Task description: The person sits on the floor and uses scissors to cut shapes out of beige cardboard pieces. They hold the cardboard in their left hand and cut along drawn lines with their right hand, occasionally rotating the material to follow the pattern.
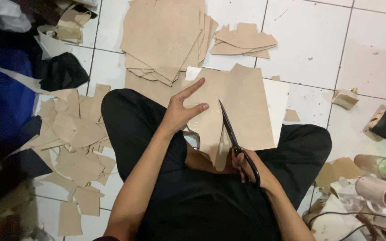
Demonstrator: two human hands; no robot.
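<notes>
My left hand (182, 109) holds the left edge of a tan sheet (246, 107) that lies over my lap, index finger stretched out along it. My right hand (246, 165) grips the handles of black scissors (233, 136), whose blades point up into the sheet, cutting from its lower edge. A strip of the sheet hangs down left of the blades. I sit cross-legged in black trousers on a white tiled floor.
A stack of tan sheets (164, 38) lies ahead, with smaller cut pieces (244, 41) beside it. Tan offcuts (74, 143) litter the floor at left near dark cloth (61, 71). Cardboard tubes (383, 189) and cables lie at the right.
</notes>
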